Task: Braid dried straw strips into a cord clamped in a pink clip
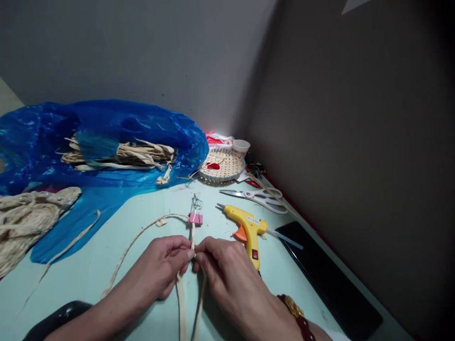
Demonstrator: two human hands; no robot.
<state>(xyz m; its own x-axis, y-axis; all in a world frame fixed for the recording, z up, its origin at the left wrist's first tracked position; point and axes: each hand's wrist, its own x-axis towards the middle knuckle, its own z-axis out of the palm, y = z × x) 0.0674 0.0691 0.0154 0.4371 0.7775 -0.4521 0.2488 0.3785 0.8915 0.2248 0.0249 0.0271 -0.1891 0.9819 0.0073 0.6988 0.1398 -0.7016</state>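
My left hand and my right hand meet low in the middle of the view, both pinched on pale straw strips that trail toward me. The strips run up to a pink binder clip clamped on them just beyond my fingertips. From the clip a twisted straw cord curves away to the left across the light green table. A bead bracelet sits on my right wrist.
A yellow glue gun lies right of my hands, scissors beyond it, a dark phone at the right edge. A round woven tray and white cup stand behind. A blue plastic bag with straw and woven fibre fill the left.
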